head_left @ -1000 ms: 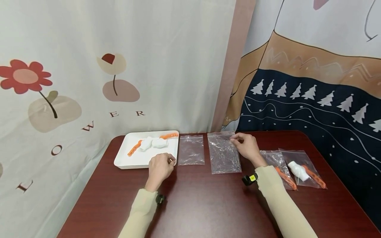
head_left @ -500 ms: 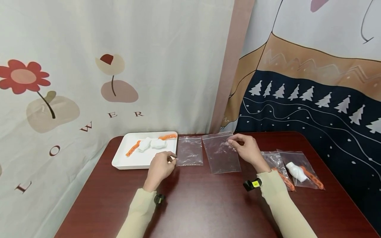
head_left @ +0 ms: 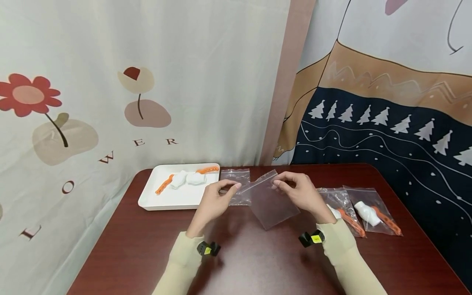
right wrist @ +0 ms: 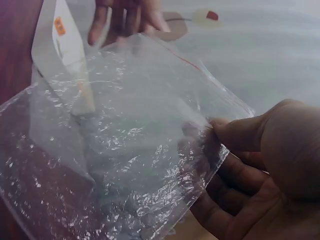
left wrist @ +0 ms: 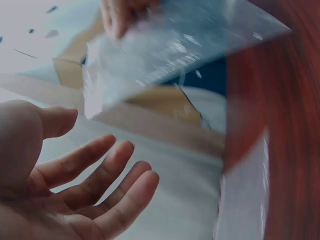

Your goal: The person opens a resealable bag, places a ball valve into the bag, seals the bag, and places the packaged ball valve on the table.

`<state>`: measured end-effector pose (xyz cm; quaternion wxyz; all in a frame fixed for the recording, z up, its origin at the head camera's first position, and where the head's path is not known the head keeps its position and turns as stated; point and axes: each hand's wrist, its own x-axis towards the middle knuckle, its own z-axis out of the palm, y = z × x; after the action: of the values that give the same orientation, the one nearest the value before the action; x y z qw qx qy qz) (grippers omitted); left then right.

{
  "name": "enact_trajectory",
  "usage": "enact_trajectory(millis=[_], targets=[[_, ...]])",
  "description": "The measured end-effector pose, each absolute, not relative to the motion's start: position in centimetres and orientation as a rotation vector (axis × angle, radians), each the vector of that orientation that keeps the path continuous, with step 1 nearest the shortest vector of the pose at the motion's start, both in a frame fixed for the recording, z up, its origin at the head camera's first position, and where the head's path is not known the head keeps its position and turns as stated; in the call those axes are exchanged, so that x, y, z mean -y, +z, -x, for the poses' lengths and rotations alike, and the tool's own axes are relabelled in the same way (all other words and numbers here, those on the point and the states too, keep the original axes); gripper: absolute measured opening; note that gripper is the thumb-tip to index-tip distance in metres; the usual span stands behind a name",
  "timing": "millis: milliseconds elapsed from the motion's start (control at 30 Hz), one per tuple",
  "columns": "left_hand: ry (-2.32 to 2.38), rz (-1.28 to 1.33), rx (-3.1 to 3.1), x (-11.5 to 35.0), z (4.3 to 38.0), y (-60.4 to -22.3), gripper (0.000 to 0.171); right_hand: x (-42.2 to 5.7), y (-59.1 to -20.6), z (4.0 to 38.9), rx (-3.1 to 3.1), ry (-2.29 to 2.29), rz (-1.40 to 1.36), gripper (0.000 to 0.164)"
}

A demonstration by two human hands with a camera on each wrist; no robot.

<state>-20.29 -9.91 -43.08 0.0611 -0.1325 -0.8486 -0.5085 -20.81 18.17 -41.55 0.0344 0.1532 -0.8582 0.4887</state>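
A clear zip-lock bag (head_left: 273, 207) hangs tilted above the table; it looks flat, with nothing in it. My right hand (head_left: 300, 194) pinches it near its top right corner, thumb on one face and fingers behind, as the right wrist view shows. Facing the bag's other top corner is my left hand (head_left: 215, 201). Its fingers are spread and loosely bent, and in the left wrist view (left wrist: 85, 175) a gap separates them from the bag. A second clear zip-lock bag (head_left: 236, 175) lies flat on the table behind the left hand, partly covered by it.
On the left, a white tray (head_left: 162, 203) carries white wrapped bundles (head_left: 196, 178) and orange strips with holes (head_left: 164, 184). At the right lie two filled bags; the outer one (head_left: 383, 200) holds a white bundle and an orange strip. A curtain stands behind the table (head_left: 258, 262).
My right hand has lifted the bag off the table and tilted it toward the left. My left hand has moved right from beside the tray, and its fingers have spread.
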Motion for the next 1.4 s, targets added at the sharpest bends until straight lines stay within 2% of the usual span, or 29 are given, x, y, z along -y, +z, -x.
enact_trajectory(millis=[367,767,1167,1400], targets=[[-1.661,0.603,2.607,7.8,18.1,-40.5,0.015,-16.8,-40.6,19.1,2.695,1.409,-0.626,0.01],[-1.541,0.712,2.682,7.7,17.3,-40.2,0.007,-16.6,-40.9,18.5,2.667,1.441,-0.665,0.008],[-1.617,0.703,2.698,7.8,17.2,-40.3,0.007,-16.3,-40.8,18.3,2.639,1.425,-0.664,0.008],[-1.717,0.683,2.699,7.6,17.3,-40.6,0.009,-16.2,-40.4,17.8,2.595,1.348,-0.56,0.012]])
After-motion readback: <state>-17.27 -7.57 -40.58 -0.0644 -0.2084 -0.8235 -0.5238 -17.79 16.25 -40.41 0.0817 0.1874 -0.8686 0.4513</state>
